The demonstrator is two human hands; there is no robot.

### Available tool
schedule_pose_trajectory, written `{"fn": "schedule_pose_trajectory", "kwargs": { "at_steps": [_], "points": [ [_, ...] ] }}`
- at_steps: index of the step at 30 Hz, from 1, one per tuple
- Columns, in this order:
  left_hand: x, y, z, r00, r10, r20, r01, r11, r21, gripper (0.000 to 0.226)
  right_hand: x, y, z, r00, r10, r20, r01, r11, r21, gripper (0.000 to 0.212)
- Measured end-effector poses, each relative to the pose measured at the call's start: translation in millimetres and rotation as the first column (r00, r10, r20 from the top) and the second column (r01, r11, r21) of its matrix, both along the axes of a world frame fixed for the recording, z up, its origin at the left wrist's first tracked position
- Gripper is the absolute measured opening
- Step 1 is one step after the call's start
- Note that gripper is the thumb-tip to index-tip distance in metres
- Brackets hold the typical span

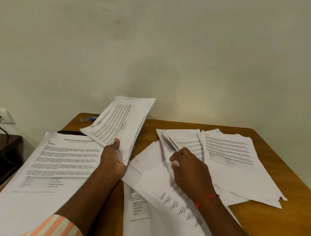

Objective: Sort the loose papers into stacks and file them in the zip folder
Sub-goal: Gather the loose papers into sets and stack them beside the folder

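Bundle of printed sheets sits gripped in the left hand, thumb on top, raised off the wooden table and tilted up beyond the fingers. Right hand rests on loose papers fanned beneath and beyond it, fingers curled at a blurred sheet; whether they pinch it cannot be told. Left of the left hand lies 1 large stack, white with black text.

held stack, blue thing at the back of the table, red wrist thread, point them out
held stack point(121, 119): head view, middle of the printed top sheet
blue thing point(92, 119): head view, its blue body
red thread point(207, 198): head view, strand across the wrist
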State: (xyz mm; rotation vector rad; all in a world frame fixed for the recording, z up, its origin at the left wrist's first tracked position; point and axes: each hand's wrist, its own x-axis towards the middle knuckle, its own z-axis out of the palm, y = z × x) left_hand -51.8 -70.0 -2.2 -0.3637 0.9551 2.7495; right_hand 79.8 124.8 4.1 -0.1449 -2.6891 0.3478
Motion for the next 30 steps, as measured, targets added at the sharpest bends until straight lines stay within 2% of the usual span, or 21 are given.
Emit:
{"fn": "schedule_pose_trajectory", "kwargs": {
  "at_steps": [2,4,7,8,10,12,18,21,25,27,30],
  "points": [
    [-0.5,-0.9,-2.5,1.0,-0.004,-0.009,0.004,1.0,-0.003,0.019,-2.1,-2.5,-4.3,0.998,-0.053,0.021,0.054,0.998,-0.027,0.03],
    [0.1,-0.8,-2.6,1.0,-0.004,-0.02,0.004,1.0,-0.006,0.019,-3.1,-8.7,-8.2,0.999,-0.011,0.039,0.012,1.0,-0.027,0.036],
    [2.5,-0.9,-1.0,1.0,-0.017,-0.01,0.017,0.999,-0.034,0.015,-0.7,-23.9,-10.7,0.993,0.081,0.081,-0.077,0.996,-0.052,0.025],
    [3.0,-1.0,-1.3,1.0,-0.029,-0.005,0.029,0.999,-0.042,0.014,0.2,-29.6,-12.5,0.987,0.094,0.127,-0.087,0.994,-0.061,0.028],
    [4.8,-1.1,-0.1,0.999,-0.036,-0.014,0.035,0.998,-0.06,0.015,1.6,-38.1,-17.3,0.963,0.058,0.264,-0.065,0.998,0.02,0.048],
    [5.8,-1.6,1.2,0.999,-0.035,-0.025,0.033,0.997,-0.072,0.022,1.4,-42.6,-19.7,0.955,0.015,0.295,-0.043,0.995,0.087,0.053],
    [7.1,-2.3,0.9,0.999,-0.021,-0.038,0.016,0.994,-0.107,0.029,-4.1,-46.0,-28.7,0.983,0.035,0.179,-0.043,0.998,0.04,0.03],
    [8.8,-2.8,2.2,0.999,-0.026,-0.04,0.022,0.994,-0.107,0.026,-6.7,-48.7,-30.1,0.991,0.066,0.12,-0.076,0.993,0.089,0.016],
    [8.3,-2.7,2.5,0.999,-0.03,-0.035,0.027,0.996,-0.09,0.02,-6.9,-53.3,-24.9,0.988,0.081,0.135,-0.105,0.978,0.182,0.016],
    [8.5,-2.6,3.1,0.999,-0.042,-0.018,0.041,0.998,-0.05,0.017,-9.3,-52.2,-22.8,0.999,0.049,0.014,-0.051,0.982,0.184,0.027],
    [10.8,-0.5,6.2,0.999,-0.037,-0.018,0.037,0.999,-0.038,0.018,-4.9,-51.0,-8.7,0.974,-0.006,-0.224,0.016,0.999,0.043,0.017]
  ]
}}
